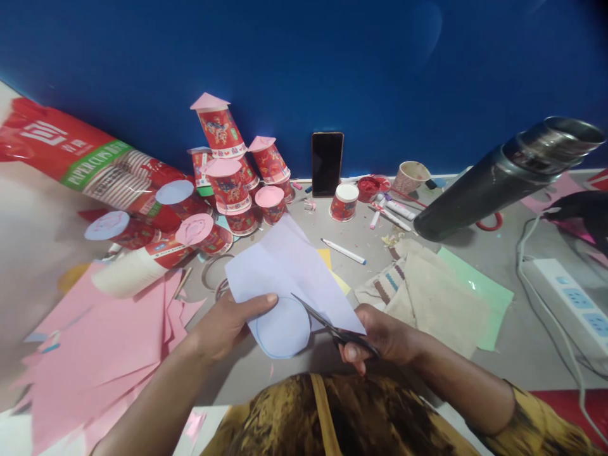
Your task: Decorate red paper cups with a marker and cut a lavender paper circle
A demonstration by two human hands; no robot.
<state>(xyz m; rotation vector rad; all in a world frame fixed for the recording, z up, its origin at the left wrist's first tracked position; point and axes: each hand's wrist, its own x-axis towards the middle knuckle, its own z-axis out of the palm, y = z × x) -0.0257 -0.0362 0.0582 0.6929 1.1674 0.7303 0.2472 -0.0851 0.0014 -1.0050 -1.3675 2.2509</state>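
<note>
My left hand [237,323] pinches a sheet of light lavender paper [285,263] near its left edge, thumb on top. A circle outlined in blue [282,328] is drawn on the paper's lower part, and its bottom edge looks cut round along the line. In my right hand [375,339] is a pair of dark scissors [327,324], fingers through the handles. Their blades lie across the paper just right of the circle, tips pointing up and left. The lower blade is mostly hidden by the sheet.
Red paper cups [228,187] with pink paper tops are stacked at back left, beside a bag of paper cups [109,164]. Pink sheets [104,335] lie left. A phone [327,164] leans on the blue wall. A flask [494,183], cloth [427,297] and power strip [570,304] are right.
</note>
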